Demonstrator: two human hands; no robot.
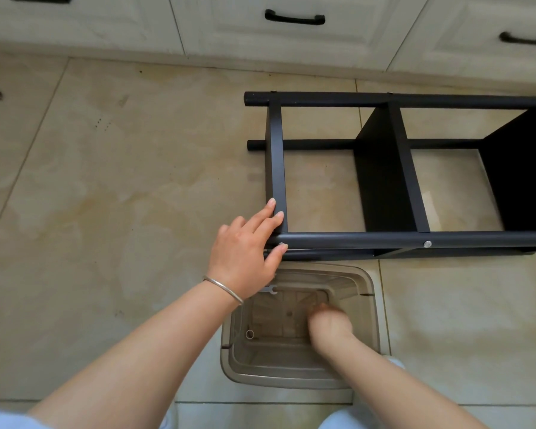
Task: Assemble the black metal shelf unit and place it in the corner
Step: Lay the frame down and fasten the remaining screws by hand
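Nearest, I see the right hand (pixel 328 325) blurred inside the translucent bin (pixel 372 308), finger state unreadable; beyond, left hand (pixel 245 255) fingers (pixel 265 216) straight against the black shelf unit (pixel 390 168) lying sideways on the floor (pixel 121 181) before cabinets (pixel 291 23); no legible writing.

Shelf unit (pixel 384 168) lies on its side on the floor (pixel 106 196), stretching right from the left grip (pixel 245 255), whose fingers rest on its near left corner, on an end bar and the near post; cabinet drawers (pixel 291 26) stand behind it. Bin (pixel 370 305) sits on the floor just in front of the shelf unit, below and right of the left grip, with the right grip (pixel 328 323) inside it. Wrench (pixel 268 290) lies on the bin's rim just under the left grip's wrist, and a small ring (pixel 249 334) lies in the bin, left of the right grip.
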